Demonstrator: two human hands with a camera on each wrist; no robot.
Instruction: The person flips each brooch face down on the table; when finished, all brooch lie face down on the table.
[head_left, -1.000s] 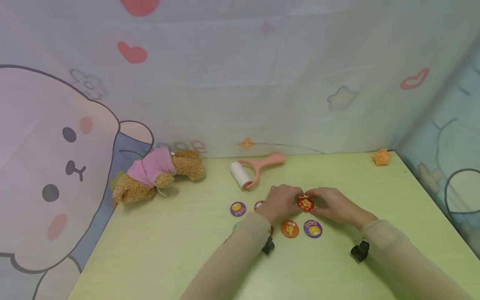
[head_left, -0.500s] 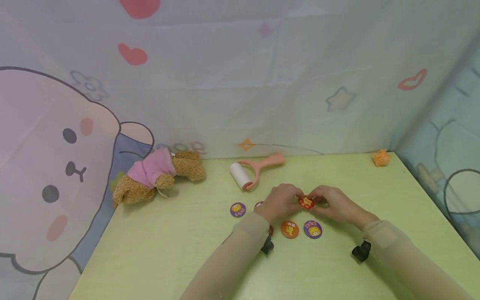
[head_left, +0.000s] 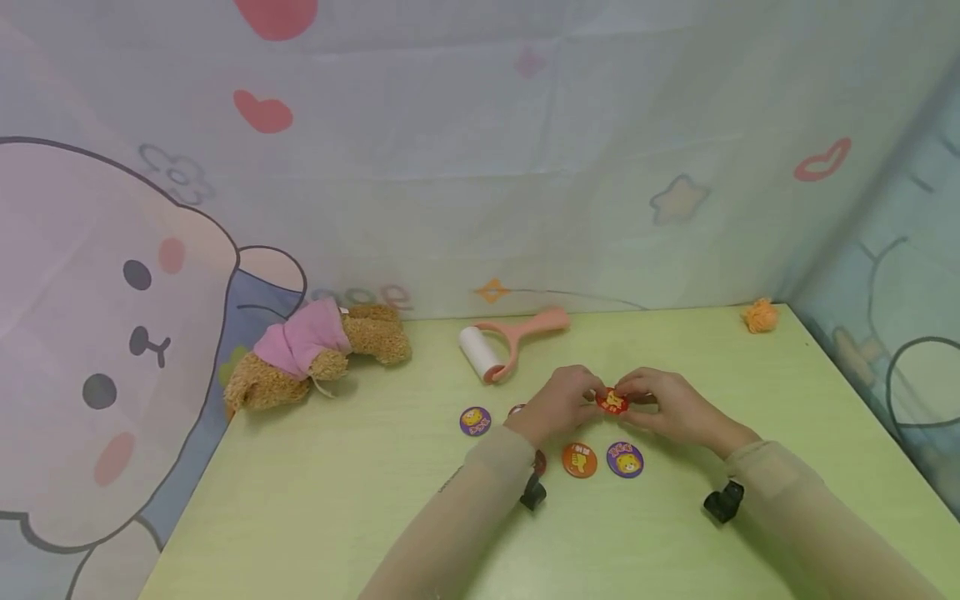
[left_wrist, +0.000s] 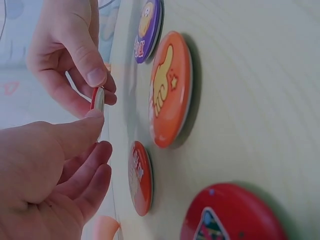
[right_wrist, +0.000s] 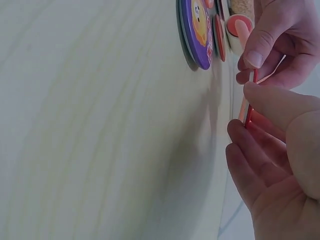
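Between both hands is a small red round badge (head_left: 612, 401) with a yellow design, held over the table. My left hand (head_left: 562, 404) pinches its left edge with thumb and fingers. The right hand (head_left: 670, 408) grips the opposite edge the same way. From the right wrist view, the badge (right_wrist: 248, 113) shows edge-on, its red face turned away from the table. Near the hands lie an orange badge (head_left: 580, 459) and a purple badge (head_left: 625, 459). A red badge (left_wrist: 232, 215) lies at the bottom of the left wrist view, mostly covered by my sleeve in the head view.
Another purple badge (head_left: 475, 421) lies left of the hands. Behind them rests a lint roller (head_left: 517, 337) with a pink handle. A teddy bear (head_left: 315, 350) in a pink top lies at the back left, and an orange clump (head_left: 761, 316) sits at the far right corner.
The red badge has turned and tilted between the fingers and moved slightly farther from me. My right fingers have shifted along its edge. The badges on the table have stayed put.
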